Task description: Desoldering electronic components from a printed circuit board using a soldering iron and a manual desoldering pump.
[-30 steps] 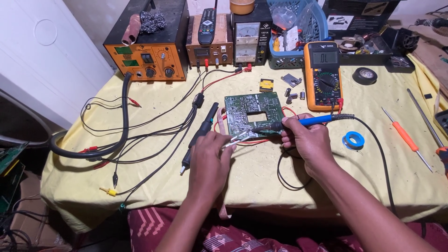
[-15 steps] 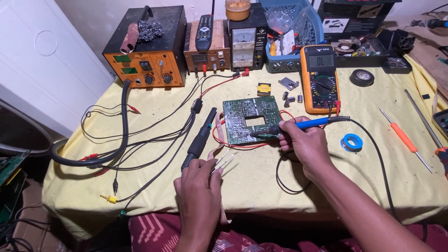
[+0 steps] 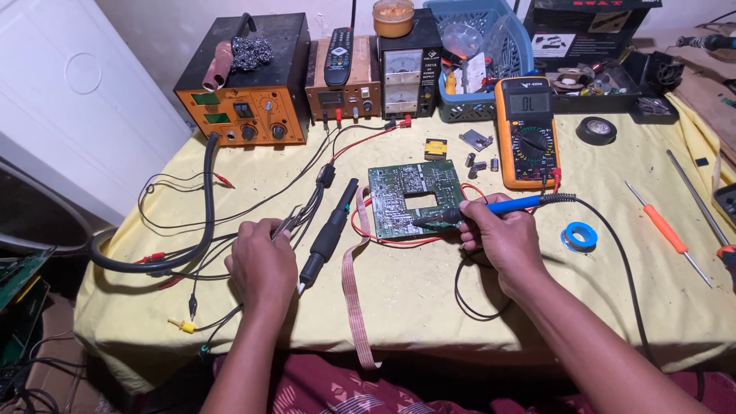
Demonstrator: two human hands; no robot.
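Note:
A green circuit board [image 3: 399, 192] with a rectangular cut-out lies on the yellow cloth at the table's middle. My right hand [image 3: 502, 241] grips a blue-handled soldering iron [image 3: 510, 205], and its dark tip rests on the board's lower right edge. My left hand [image 3: 261, 264] lies on the cloth to the left, away from the board. It holds thin metal tweezers [image 3: 285, 225] that point up and right toward a bundle of black wires. A black pen-shaped handpiece [image 3: 330, 234] lies between my hands.
An orange station [image 3: 245, 84], a power supply under a remote control [image 3: 340, 55] and a blue basket [image 3: 475, 46] line the back. An orange multimeter [image 3: 527, 130], a blue tape roll [image 3: 580, 235] and an orange screwdriver [image 3: 663, 230] lie at right. A pink ribbon cable [image 3: 353, 291] hangs over the front edge.
My left hand has drawn the tweezers back from the board and moved left and toward me. My right hand keeps the soldering iron at the board.

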